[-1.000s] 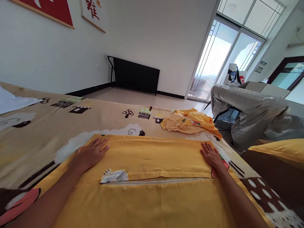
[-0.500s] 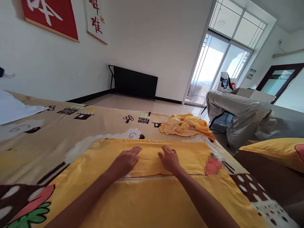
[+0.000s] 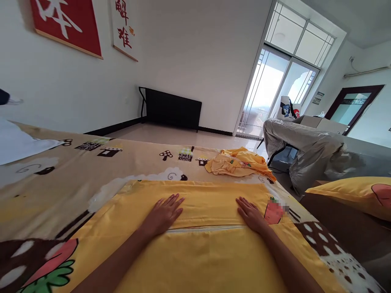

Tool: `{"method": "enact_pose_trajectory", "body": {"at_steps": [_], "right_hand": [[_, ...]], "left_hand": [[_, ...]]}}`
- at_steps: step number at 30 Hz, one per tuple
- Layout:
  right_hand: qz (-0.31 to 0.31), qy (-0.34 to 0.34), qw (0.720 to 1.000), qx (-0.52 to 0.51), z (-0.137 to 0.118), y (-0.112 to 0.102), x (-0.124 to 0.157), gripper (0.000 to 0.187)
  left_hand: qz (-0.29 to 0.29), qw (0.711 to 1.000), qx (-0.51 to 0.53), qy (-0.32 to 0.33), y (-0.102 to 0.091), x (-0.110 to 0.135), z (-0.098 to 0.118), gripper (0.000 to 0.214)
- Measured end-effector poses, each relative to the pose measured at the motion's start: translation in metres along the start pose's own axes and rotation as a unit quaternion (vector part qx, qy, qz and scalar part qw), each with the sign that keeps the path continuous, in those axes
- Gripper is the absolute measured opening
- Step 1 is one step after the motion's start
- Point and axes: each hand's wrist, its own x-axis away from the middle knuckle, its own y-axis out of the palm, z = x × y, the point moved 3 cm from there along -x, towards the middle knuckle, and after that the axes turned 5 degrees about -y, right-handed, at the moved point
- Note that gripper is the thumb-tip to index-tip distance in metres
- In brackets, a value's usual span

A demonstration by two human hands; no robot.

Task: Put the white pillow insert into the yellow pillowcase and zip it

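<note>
A beige blanket (image 3: 137, 156), printed with sheep, mushrooms and houses, spreads under and beyond the 2 hands. The yellow cloth cover (image 3: 210, 260) lies flat on it, directly beneath both palms and running back toward the wearer below the forearms. The left hand (image 3: 163, 213) is open with fingers a little spread; the right hand (image 3: 251, 213) is also open, its fingers closer together. Both rest on the cover's far strip, well apart, and grip nothing. A pale-edged slit (image 3: 210, 229) crosses the cover between the wrists, and a carrot print (image 3: 273, 212) sits just right of the right hand.

Beyond the right hand lies a crumpled yellow cloth (image 3: 241, 162); far left of the left hand, a white cloth (image 3: 21, 144). Ahead of the hands, a black panel (image 3: 172, 108) stands on the glossy floor (image 3: 159, 132) by the wall, with 2 scrolls (image 3: 70, 24) ahead-left and a glass door (image 3: 265, 85) ahead-right.

Right of the right hand is a yellow cushion (image 3: 345, 187). Past it, near plastic sheeting (image 3: 305, 134), are a cardboard box (image 3: 324, 123) and a printed bag (image 3: 285, 108); their contents are hidden.
</note>
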Motion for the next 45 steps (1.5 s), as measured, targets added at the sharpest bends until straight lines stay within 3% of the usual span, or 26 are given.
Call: {"method": "enact_pose_trajectory", "body": {"at_steps": [4,8,11,14,17,20,22,25,28,30,37,45], "right_hand": [[0.047,0.067,0.996,0.036,0.044,-0.008,0.019,0.046],[0.081,0.063,0.994,0.031,0.039,-0.017,0.013,0.038],[0.099,0.014,0.995,0.014,0.009,-0.029,0.018,0.037],[0.094,-0.112,0.987,-0.070,-0.039,-0.038,0.044,0.037],[0.021,-0.240,0.960,-0.140,-0.087,-0.033,0.075,0.037],[-0.057,-0.325,0.932,-0.149,-0.117,-0.020,0.089,0.050],[-0.068,-0.329,0.932,-0.138,-0.123,-0.014,0.086,0.054],[-0.053,-0.322,0.938,-0.116,-0.123,-0.011,0.079,0.053],[-0.039,-0.319,0.941,-0.107,-0.123,-0.012,0.078,0.051],[-0.035,-0.310,0.944,-0.107,-0.123,-0.013,0.079,0.049],[-0.034,-0.304,0.944,-0.123,-0.124,-0.013,0.077,0.043],[-0.045,-0.298,0.942,-0.145,-0.126,-0.011,0.077,0.039]], "left_hand": [[0.041,0.998,-0.018,-0.034,0.002,-0.006,-0.010,0.054],[0.064,0.997,-0.018,-0.026,-0.001,-0.006,-0.011,0.053],[0.088,0.996,-0.013,-0.006,-0.009,0.002,-0.005,0.051],[0.097,0.994,-0.015,0.041,-0.026,0.012,0.010,0.046],[0.085,0.994,-0.014,0.069,-0.050,0.014,0.036,0.042],[0.056,0.996,-0.004,0.074,-0.063,0.005,0.070,0.048],[0.023,0.995,-0.002,0.100,-0.057,-0.005,0.092,0.050],[-0.039,0.989,0.002,0.140,-0.028,-0.016,0.114,0.053],[-0.081,0.985,0.008,0.154,0.002,-0.019,0.118,0.058],[-0.098,0.982,0.012,0.164,0.013,-0.019,0.114,0.062],[-0.144,0.969,0.020,0.198,0.011,-0.022,0.101,0.075],[-0.152,0.976,0.011,0.155,0.012,-0.035,0.098,0.070]]}}
